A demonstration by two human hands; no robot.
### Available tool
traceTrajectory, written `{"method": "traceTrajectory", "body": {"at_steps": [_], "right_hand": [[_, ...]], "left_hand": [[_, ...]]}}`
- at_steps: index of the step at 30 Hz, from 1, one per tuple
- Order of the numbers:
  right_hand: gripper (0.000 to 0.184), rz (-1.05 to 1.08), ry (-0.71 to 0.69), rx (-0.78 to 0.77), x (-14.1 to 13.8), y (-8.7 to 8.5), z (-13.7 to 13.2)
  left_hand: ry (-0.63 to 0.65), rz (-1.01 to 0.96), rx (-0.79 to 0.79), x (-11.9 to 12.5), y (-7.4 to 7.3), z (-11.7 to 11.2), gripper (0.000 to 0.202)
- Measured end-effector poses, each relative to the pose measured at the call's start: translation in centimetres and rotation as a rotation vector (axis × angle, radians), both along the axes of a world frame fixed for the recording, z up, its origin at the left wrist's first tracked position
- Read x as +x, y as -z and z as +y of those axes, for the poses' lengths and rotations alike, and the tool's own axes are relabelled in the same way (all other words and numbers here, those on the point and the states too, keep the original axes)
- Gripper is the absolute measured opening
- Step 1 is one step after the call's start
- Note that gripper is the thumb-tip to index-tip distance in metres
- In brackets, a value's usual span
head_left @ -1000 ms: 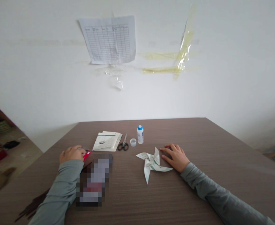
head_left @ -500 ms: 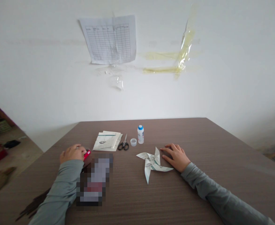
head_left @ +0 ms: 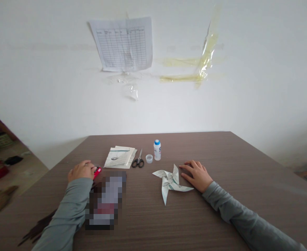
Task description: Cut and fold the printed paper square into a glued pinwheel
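My left hand (head_left: 81, 171) rests on the left side of the table with its fingers curled over a small red box (head_left: 97, 172), partly hidden by the hand. On the right, my right hand (head_left: 196, 175) lies flat, fingers spread and holding nothing. Just left of its fingertips is a folded paper pinwheel (head_left: 170, 182), made of printed paper with several pointed blades. Between the hands and further back stand a white glue bottle (head_left: 157, 152) with a blue top and a small clear cap (head_left: 149, 159). Black-handled scissors (head_left: 138, 161) lie beside the cap.
Folded printed papers (head_left: 120, 156) are stacked left of the scissors. A blurred-out phone-like object (head_left: 109, 198) lies right of my left forearm. Thin dark brown sticks (head_left: 39, 226) stick out under that forearm. The wooden table (head_left: 208, 150) meets a white wall with a taped sheet (head_left: 122, 45).
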State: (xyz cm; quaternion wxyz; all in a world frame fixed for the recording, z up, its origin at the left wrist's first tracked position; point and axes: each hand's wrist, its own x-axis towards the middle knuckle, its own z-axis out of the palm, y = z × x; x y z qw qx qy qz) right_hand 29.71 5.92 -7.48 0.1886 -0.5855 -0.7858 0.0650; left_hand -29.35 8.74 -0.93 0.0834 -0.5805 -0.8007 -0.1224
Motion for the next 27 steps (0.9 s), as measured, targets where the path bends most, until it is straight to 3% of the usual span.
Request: {"method": "traceTrajectory", "body": {"at_steps": [6,13,21,27], "right_hand": [[0.047,-0.018,0.013,-0.022,-0.2,-0.1,0.0],[0.049,-0.030,0.017,-0.050,-0.3,-0.4,0.0],[0.049,-0.038,0.021,-0.057,-0.4,-0.5,-0.1],[0.049,-0.021,0.016,-0.046,-0.2,-0.7,-0.1]], "left_hand": [[-0.012,-0.028,0.033,-0.2,1.3,0.6,0.022],[0.011,-0.049,0.048,0.0,1.5,0.6,0.019],[-0.050,-0.008,0.051,0.3,1.7,0.5,0.031],[0.066,-0.064,0.144,0.8,1.3,-0.4,0.038]]}}
